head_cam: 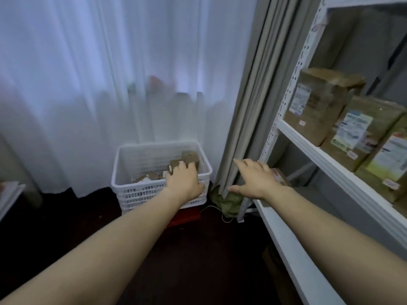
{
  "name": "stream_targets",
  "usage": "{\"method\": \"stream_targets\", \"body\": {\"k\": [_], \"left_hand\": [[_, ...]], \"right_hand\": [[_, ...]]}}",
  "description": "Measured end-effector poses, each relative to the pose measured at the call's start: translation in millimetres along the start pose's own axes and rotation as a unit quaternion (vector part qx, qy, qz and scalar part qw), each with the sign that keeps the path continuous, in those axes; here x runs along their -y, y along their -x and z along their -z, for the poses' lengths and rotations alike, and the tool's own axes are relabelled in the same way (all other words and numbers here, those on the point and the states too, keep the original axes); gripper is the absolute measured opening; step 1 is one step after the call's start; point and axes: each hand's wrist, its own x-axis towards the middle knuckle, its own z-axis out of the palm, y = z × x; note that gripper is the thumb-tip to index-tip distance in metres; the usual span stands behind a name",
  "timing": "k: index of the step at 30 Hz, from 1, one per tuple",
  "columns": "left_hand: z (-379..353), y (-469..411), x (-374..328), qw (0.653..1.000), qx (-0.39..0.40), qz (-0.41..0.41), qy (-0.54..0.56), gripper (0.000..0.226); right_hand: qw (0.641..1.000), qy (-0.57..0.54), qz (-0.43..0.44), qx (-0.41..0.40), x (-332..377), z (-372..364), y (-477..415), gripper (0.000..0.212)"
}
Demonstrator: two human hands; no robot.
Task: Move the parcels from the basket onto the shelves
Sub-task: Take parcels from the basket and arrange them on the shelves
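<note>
A white plastic basket [132, 172] stands on the floor by the curtain, with several brown cardboard parcels [190, 157] inside. My left hand [184, 180] reaches over the basket's near right rim, and its fingers curl onto a brown parcel [176, 164]; whether they grip it is hidden. My right hand [253, 179] hovers empty with fingers spread, between the curtain and the white shelf unit [308, 148]. Just behind it a brown parcel [280, 178] lies on the lower shelf. Labelled brown parcels [315, 104] stand in a row on the middle shelf.
A sheer white curtain [110, 84] and a grey drape [246, 106] hang behind the basket. The basket rests on something red [185, 216]. A green cloth bundle [226, 202] and a thin cable lie at the drape's foot. The floor is dark. A pale surface edge [11, 194] shows at left.
</note>
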Motion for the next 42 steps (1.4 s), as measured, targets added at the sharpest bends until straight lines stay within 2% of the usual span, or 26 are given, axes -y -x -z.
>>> {"method": "stream_targets", "body": {"k": [11, 17, 20, 24, 26, 29, 31, 32, 34, 37, 39, 42], "left_hand": [[-31.4, -185.0, 103.3, 0.991, 0.047, 0.128, -0.016, 0.059], [-43.2, -267.3, 164.9, 0.979, 0.076, 0.190, 0.000, 0.062], [-55.2, -324.1, 201.0, 0.975, 0.094, 0.201, 0.010, 0.059], [-76.7, -409.1, 247.5, 0.969, 0.137, 0.202, 0.033, 0.055], [-94.7, -447.5, 270.0, 0.965, 0.163, 0.203, 0.045, 0.055], [-121.2, -490.4, 294.4, 0.957, 0.203, 0.204, 0.035, 0.054], [-140.9, -518.3, 307.7, 0.954, 0.221, 0.202, 0.024, 0.053], [-152.1, -533.3, 313.5, 0.953, 0.228, 0.199, 0.024, 0.053], [-176.3, -561.6, 322.8, 0.950, 0.239, 0.197, 0.034, 0.053], [-223.0, -603.4, 336.5, 0.954, 0.230, 0.189, 0.047, 0.058], [-256.5, -625.8, 346.0, 0.953, 0.229, 0.187, 0.067, 0.059], [-299.5, -649.4, 352.6, 0.944, 0.234, 0.207, 0.103, 0.051]], "right_hand": [[0.992, -0.056, 0.052, 0.102, 8.4, -67.7, -261.5, 0.087], [0.979, -0.116, 0.054, 0.157, 34.5, -97.6, -381.8, 0.073], [0.966, -0.163, 0.034, 0.197, 54.5, -120.2, -445.2, 0.076], [0.943, -0.255, -0.042, 0.210, 74.4, -150.0, -527.5, 0.060], [0.907, -0.339, -0.102, 0.228, 81.0, -169.9, -564.7, 0.057], [0.836, -0.440, -0.209, 0.254, 88.8, -208.2, -613.6, 0.063], [0.780, -0.497, -0.285, 0.253, 93.2, -238.1, -645.9, 0.057], [0.741, -0.532, -0.327, 0.247, 95.9, -253.5, -662.3, 0.052], [0.641, -0.609, -0.407, 0.229, 102.0, -286.8, -693.0, 0.042], [0.506, -0.694, -0.470, 0.204, 110.8, -340.6, -736.7, 0.038], [0.443, -0.717, -0.503, 0.191, 117.4, -379.8, -761.7, 0.035], [0.385, -0.730, -0.535, 0.181, 123.1, -431.1, -789.2, 0.033]]}}
